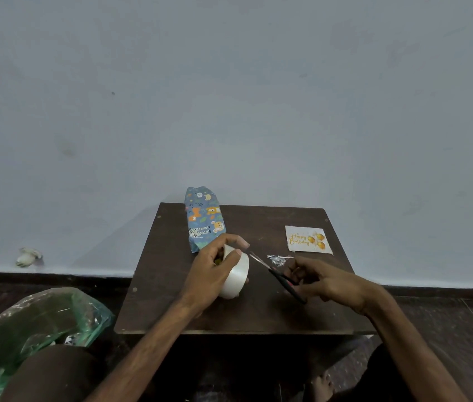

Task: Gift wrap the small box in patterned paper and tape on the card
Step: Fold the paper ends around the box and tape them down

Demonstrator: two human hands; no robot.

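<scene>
Tape roll gripped by left hand, frame centre; scissors held in right hand, blades apparently at its free end. Wrapped box lies just above; card centre-right. Risk: cut piece, left unsupported, curls onto itself.

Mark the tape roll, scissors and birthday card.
tape roll (237, 277): head view, white outer band.
scissors (276, 274): head view, dark handle near the pivot.
birthday card (308, 239): head view, printed face.
</scene>
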